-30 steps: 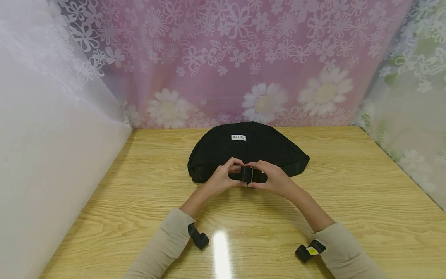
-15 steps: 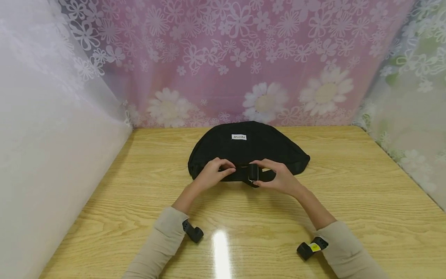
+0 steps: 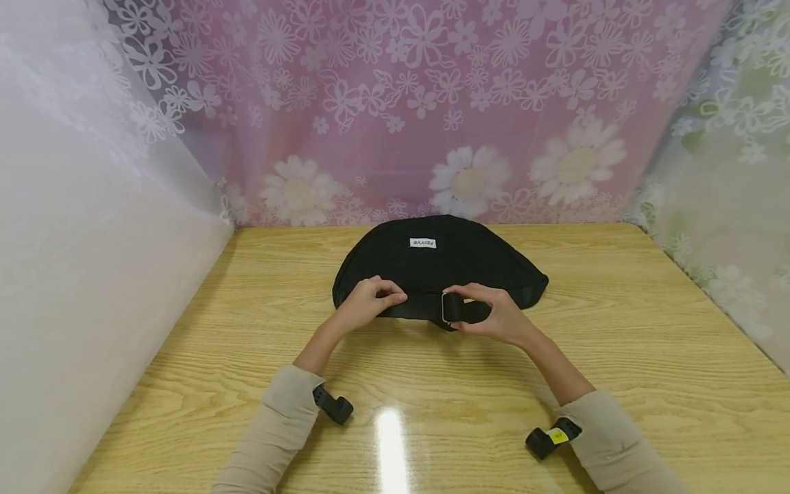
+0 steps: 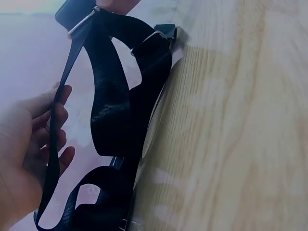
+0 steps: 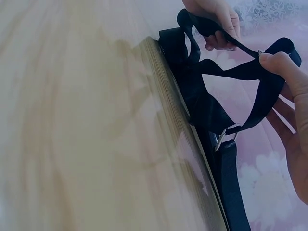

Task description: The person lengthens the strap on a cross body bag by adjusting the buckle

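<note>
A black half-moon bag (image 3: 457, 257) with a small white label lies flat at the back of the table. Along its near edge runs its black webbing strap (image 3: 422, 306), lifted and looped. My left hand (image 3: 364, 302) pinches the strap at the left between thumb and fingers. At the right, my right hand (image 3: 498, 317) grips the metal slider buckle (image 3: 443, 307) and the strap folded through it. The strap stretches between both hands in the right wrist view, where a second metal ring (image 5: 221, 139) joins it lower down. Fingers of my left hand (image 4: 48, 127) show behind the strap.
The wooden table (image 3: 481, 412) reaches forward to a pink floral curtain (image 3: 395, 123). A pale white sheet (image 3: 105, 226) hangs on the left and a floral one (image 3: 728, 185) on the right. Both wrists wear black camera mounts.
My left hand has come off the buckle and slid left along the strap, drawing it straighter. My right hand has shifted slightly right with the buckle, which has turned. The bag stays put.
</note>
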Motion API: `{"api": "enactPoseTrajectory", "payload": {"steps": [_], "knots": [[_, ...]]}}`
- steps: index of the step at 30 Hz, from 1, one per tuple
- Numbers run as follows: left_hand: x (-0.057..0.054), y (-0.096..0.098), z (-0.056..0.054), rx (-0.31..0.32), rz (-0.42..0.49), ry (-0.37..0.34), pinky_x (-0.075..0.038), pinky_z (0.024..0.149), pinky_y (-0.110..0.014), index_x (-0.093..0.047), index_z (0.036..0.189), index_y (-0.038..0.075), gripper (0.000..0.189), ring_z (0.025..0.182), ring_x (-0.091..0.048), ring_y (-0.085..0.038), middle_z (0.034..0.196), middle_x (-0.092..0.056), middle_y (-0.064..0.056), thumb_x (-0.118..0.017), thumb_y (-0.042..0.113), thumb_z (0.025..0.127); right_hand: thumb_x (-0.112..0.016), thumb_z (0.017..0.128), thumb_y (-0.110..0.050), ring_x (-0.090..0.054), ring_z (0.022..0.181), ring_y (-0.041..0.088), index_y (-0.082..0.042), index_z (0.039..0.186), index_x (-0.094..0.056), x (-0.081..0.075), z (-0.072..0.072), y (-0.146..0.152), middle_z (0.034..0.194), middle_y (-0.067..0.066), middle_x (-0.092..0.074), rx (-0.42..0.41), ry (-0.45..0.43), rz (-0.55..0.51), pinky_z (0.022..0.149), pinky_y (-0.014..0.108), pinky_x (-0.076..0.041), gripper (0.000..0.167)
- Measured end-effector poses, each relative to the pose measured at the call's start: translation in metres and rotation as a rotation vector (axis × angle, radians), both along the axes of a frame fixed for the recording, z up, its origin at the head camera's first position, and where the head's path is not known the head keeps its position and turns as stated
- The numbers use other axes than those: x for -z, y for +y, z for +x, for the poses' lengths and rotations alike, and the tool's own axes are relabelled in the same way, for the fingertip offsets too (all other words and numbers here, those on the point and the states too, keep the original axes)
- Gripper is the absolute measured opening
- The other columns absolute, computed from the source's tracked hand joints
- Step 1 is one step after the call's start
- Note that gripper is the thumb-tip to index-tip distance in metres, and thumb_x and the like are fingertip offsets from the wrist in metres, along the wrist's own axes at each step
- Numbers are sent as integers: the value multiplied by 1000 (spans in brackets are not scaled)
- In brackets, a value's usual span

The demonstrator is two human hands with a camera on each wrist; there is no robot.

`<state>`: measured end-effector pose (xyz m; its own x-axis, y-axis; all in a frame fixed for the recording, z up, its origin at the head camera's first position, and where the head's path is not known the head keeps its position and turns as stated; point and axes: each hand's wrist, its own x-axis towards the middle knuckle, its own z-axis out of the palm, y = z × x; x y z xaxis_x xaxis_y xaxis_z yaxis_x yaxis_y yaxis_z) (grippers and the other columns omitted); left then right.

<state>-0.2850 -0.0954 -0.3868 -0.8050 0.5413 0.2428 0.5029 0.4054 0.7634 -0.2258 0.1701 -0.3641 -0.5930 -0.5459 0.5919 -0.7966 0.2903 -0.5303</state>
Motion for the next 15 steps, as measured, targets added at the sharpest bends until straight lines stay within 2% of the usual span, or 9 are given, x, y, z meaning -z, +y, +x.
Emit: {"api": "enactPoseTrajectory", "payload": {"steps": [6,10,15], "knots": [[-5,-5,1,27,19,25,-38,64,-28,-71,94,8,15,73,-42,-16,83,-59,4,-61,18,90,-77,62,13,-59,93,16,12,111,-59,2,-2,-1,101,16,-63,-35,38,-25,79,43,-47,53],[-8,-7,1,23,24,19,-39,64,-29,-71,93,8,14,73,-43,-16,82,-59,3,-62,18,90,-77,61,13,-59,92,16,12,111,-59,2,-2,-1,102,16,-63,-34,45,-32,78,44,-47,53],[-10,-10,0,15,18,0,-40,66,-30,-71,93,7,15,76,-45,-17,82,-60,3,-62,18,90,-77,61,14,-59,93,16,11,111,-59,3,-2,0,102,16,-62,-31,64,-40,80,37,-48,54]]}}
